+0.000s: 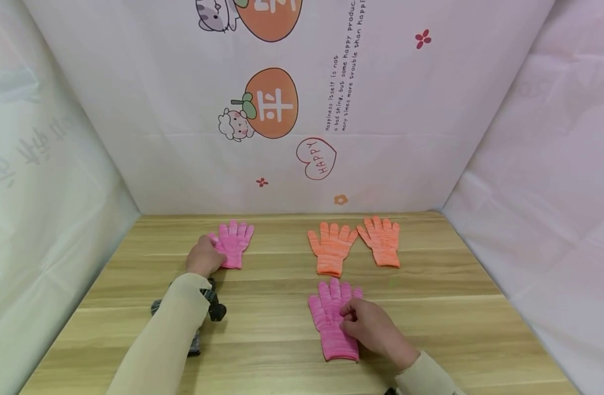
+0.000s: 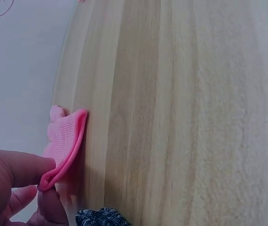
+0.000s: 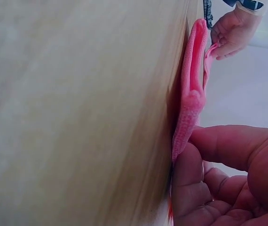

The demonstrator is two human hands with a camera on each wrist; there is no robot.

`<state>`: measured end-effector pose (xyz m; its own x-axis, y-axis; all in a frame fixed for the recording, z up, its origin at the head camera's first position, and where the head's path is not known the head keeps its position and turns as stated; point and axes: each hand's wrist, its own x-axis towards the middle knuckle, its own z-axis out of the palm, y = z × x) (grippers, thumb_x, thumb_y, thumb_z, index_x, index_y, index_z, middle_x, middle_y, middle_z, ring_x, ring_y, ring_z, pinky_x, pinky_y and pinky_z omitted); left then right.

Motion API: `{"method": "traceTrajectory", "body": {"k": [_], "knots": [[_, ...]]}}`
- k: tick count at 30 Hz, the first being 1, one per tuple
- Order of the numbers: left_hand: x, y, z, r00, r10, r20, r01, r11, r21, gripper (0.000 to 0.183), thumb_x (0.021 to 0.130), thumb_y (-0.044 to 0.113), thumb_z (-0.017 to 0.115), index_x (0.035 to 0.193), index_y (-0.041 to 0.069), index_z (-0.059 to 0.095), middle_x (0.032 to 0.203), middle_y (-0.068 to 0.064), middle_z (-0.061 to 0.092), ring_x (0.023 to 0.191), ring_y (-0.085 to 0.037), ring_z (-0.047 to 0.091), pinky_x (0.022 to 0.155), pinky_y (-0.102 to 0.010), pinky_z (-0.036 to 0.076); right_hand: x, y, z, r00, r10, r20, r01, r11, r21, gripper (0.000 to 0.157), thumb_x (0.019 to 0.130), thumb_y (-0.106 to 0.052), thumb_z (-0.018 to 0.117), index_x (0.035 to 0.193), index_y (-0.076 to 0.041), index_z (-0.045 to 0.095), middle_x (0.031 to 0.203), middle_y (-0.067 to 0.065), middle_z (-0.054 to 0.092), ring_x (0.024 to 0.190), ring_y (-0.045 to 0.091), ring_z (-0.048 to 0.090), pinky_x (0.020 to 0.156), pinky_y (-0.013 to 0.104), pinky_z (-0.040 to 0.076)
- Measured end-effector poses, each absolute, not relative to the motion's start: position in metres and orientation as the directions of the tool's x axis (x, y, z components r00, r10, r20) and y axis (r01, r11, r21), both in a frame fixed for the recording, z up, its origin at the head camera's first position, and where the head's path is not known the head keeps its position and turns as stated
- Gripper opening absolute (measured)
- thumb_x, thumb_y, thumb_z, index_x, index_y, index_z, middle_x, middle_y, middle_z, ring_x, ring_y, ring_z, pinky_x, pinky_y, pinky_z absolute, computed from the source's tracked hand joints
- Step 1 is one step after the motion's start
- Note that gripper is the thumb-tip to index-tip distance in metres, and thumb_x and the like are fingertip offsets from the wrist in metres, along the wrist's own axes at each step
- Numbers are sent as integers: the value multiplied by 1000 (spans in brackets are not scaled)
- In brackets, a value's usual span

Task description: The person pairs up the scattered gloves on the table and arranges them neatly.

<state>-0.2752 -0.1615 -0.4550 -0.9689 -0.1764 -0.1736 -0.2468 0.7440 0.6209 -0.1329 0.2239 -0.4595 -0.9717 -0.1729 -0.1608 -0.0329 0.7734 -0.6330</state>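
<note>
At the back left of the table, my left hand pinches the cuff edge of a pink knit glove. The left wrist view shows thumb and fingers on either side of that pink cuff. Nearer the front, a second pink glove lies with its fingers toward the back wall. My right hand pinches this one by its right side, between thumb and forefinger. In the right wrist view its cuff opening faces the camera.
Two orange gloves lie side by side at the back right of the wooden table. A dark grey glove is mostly hidden under my left forearm. Printed white sheeting encloses the back and both sides.
</note>
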Motion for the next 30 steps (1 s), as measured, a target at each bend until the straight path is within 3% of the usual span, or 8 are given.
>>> {"method": "traceTrajectory", "body": {"k": [7, 12, 17, 21, 24, 27, 30], "knots": [[-269, -164, -452, -988, -89, -126, -149, 766, 625, 51, 90, 10, 57, 140, -3, 57, 144, -29, 56, 128, -45, 54, 109, -57, 42, -132, 224, -460, -972, -177, -153, -41, 773, -633, 17, 87, -7, 76, 103, -6, 70, 85, -1, 62, 77, 15, 53, 71, 30, 48], [-266, -165, -450, -991, -46, -129, -117, 771, 626, 49, 95, 8, 49, 141, -1, 60, 150, -26, 53, 141, -48, 45, 115, -59, 37, -132, 224, -460, -973, -173, -155, -37, 774, -632, 16, 87, -8, 76, 103, -6, 70, 85, -1, 62, 77, 15, 53, 71, 31, 48], [-263, -165, -446, -991, -43, -130, -119, 743, 659, 48, 98, 10, 48, 143, -2, 59, 152, -26, 52, 140, -46, 47, 115, -58, 38, -132, 223, -459, -972, -168, -166, -27, 778, -628, 16, 88, -8, 76, 103, -7, 70, 85, -1, 62, 78, 15, 53, 71, 31, 48], [-261, -163, -440, -991, -46, -128, -122, 716, 687, 48, 99, 11, 49, 145, -1, 57, 152, -24, 53, 128, -39, 54, 108, -54, 44, -132, 223, -460, -972, -171, -161, -34, 779, -626, 16, 88, -8, 76, 103, -7, 70, 85, -1, 62, 77, 15, 53, 71, 31, 48], [-260, -162, -437, -992, -40, -118, -111, 709, 696, 48, 101, 12, 49, 146, -2, 56, 146, -23, 57, 111, -32, 57, 90, -43, 50, -133, 224, -461, -972, -179, -152, -45, 779, -625, 16, 87, -8, 76, 103, -7, 70, 85, -1, 62, 77, 15, 53, 70, 31, 47], [-259, -161, -434, -994, -34, -108, -101, 702, 705, 49, 102, 13, 49, 148, -1, 54, 138, -21, 61, 97, -27, 57, 74, -33, 47, -133, 225, -462, -972, -181, -152, -48, 778, -626, 16, 87, -8, 76, 102, -7, 70, 84, -1, 62, 77, 15, 53, 70, 31, 47], [-255, -159, -429, -995, -26, -94, -86, 695, 714, 49, 103, 15, 50, 149, 1, 54, 139, -20, 61, 96, -26, 57, 72, -31, 46, -134, 224, -461, -971, -182, -154, -46, 779, -626, 16, 88, -8, 76, 102, -7, 70, 85, -1, 62, 77, 15, 53, 70, 31, 48]]}}
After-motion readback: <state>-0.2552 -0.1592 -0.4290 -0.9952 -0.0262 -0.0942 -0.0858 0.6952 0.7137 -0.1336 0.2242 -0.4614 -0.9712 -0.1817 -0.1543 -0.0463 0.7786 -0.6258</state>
